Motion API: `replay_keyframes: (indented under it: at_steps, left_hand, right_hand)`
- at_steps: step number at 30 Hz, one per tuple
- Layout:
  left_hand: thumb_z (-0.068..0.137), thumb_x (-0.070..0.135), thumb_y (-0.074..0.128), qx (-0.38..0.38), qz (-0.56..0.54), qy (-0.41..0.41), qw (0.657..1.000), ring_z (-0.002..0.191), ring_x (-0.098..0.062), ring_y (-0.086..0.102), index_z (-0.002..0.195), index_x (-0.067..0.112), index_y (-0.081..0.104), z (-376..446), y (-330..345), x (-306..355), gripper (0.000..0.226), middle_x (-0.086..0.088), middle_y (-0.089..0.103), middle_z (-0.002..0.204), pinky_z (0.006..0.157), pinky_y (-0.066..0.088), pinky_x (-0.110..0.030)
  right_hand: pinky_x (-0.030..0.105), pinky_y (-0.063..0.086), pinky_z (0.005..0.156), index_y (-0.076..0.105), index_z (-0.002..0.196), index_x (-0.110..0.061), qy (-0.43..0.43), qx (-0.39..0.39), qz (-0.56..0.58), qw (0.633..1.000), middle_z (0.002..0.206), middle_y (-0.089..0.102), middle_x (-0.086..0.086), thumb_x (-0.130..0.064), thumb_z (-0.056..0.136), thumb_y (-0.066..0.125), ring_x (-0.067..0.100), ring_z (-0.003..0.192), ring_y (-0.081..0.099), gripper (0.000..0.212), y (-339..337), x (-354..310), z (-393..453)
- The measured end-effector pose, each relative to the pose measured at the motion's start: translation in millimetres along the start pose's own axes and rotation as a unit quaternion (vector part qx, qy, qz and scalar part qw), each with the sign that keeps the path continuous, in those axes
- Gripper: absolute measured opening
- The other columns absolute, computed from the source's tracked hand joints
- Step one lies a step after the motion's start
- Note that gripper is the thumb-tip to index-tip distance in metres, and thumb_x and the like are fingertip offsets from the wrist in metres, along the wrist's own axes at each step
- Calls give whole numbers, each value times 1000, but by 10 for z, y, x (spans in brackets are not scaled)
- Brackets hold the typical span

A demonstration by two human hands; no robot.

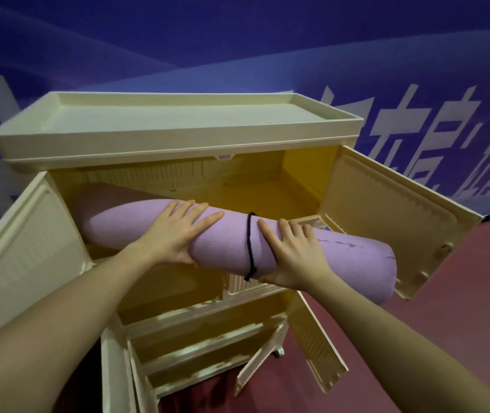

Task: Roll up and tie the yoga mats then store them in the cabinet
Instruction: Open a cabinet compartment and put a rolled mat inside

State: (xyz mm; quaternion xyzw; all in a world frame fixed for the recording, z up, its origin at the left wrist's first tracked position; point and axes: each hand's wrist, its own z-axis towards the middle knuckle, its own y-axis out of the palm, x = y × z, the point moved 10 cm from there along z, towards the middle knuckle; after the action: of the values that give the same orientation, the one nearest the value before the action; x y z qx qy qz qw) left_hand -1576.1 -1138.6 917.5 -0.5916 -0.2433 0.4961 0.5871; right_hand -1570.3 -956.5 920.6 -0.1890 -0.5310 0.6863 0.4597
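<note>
The rolled purple yoga mat (217, 234), tied with a black string (249, 245), lies slanted in the top compartment of the cream cabinet (175, 126), its right end sticking out past the open door (392, 216). Left hand (175, 234) and right hand (294, 257) both hold the mat, fingers over the top and thumbs below

Rolled mat (226, 242) lies across cabinet (175, 135) top compartment — 9 o'clock end inside, 3 o'clock end outside, past the door (386, 216).
</note>
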Motion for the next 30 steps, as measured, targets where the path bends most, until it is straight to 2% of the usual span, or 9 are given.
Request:
replay_keyframes:
  at_steps: [2,5,8,13,18,22,26,30]
  left_hand:
    - [63,66,72,-16,-9,-21,1000,141,-35,20,146,41,-12,25,41,-98,120,-13,19,155,114,12,-51]
    - [66,73,64,-66,33,-26,997,145,-33,1,147,30,-19,140,63,-41,124,-11,-2,159,115,-4,-51]
    - [64,76,62,-61,42,-27,997,145,-35,-4,148,23,-21,319,34,202,129,-15,-8,158,114,-6,-56]
    - [70,73,59,-37,-5,-77,996,144,-34,8,149,29,-15,415,77,246,116,-15,8,157,114,6,-58]
    - [69,76,57,-29,-13,-94,995,143,-29,14,150,33,-8,456,42,149,112,-11,15,156,114,10,-54]
    - [65,76,61,4,-8,-123,992,138,-33,27,152,29,9,442,-72,12,112,-15,27,152,109,17,-56]
    - [52,71,73,39,22,-155,987,112,-38,51,146,22,35,478,-98,-127,112,-20,51,130,90,39,-56]
    - [45,70,76,84,47,-174,980,84,-33,55,140,22,46,594,-123,-236,110,-17,59,106,70,44,-46]
  right_hand:
    - [48,47,76,44,136,-12,-14,6,-1,1000,111,57,24,-78,49,69,39,91,57,112,48,-1,121]
    - [48,46,76,44,136,-11,-39,14,-5,999,111,58,23,-80,48,69,39,90,57,114,97,38,262]
    - [47,46,76,45,134,-9,-54,20,-1,998,112,58,23,-81,49,65,39,91,57,113,136,62,350]
    - [49,47,82,40,134,-9,-58,20,18,998,117,58,21,-82,48,65,39,98,58,115,270,138,390]
    - [67,33,96,40,140,-13,-62,29,-8,998,133,50,20,-81,59,58,42,117,50,107,263,259,332]
    - [73,27,98,35,143,-12,-72,44,-50,995,138,46,25,-69,51,75,45,124,46,116,231,494,317]
    - [71,29,97,33,138,-7,-44,33,-54,997,137,48,26,-57,45,86,44,125,47,118,272,594,496]
    - [72,29,96,34,139,-10,-34,26,-55,998,140,46,23,-51,40,90,44,126,46,121,387,662,749]
